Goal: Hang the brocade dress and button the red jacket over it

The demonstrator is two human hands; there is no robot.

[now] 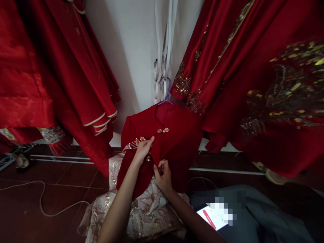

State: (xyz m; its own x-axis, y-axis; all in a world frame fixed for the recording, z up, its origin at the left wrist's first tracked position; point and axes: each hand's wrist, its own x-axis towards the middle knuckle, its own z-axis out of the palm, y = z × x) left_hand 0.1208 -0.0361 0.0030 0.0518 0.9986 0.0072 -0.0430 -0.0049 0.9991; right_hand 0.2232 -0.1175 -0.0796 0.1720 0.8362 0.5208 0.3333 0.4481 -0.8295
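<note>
A dark red velvet jacket (174,141) hangs on a purple hanger (165,91) in front of me, with pearl and gold fastenings on its front. My left hand (143,148) pinches the jacket's front edge beside a beaded tassel clasp (134,143). My right hand (163,177) is closed on the fabric just below, fingers curled around something small that I cannot make out. Beneath the jacket lies a pale pink embroidered skirt (141,212).
Bright red satin gowns hang at the left (50,74) and right (253,84), the right ones with gold embroidery. A white wall (136,50) stands behind. A pale cable (43,202) runs over the dark red tiled floor. Grey fabric and a white-and-red card (211,219) lie lower right.
</note>
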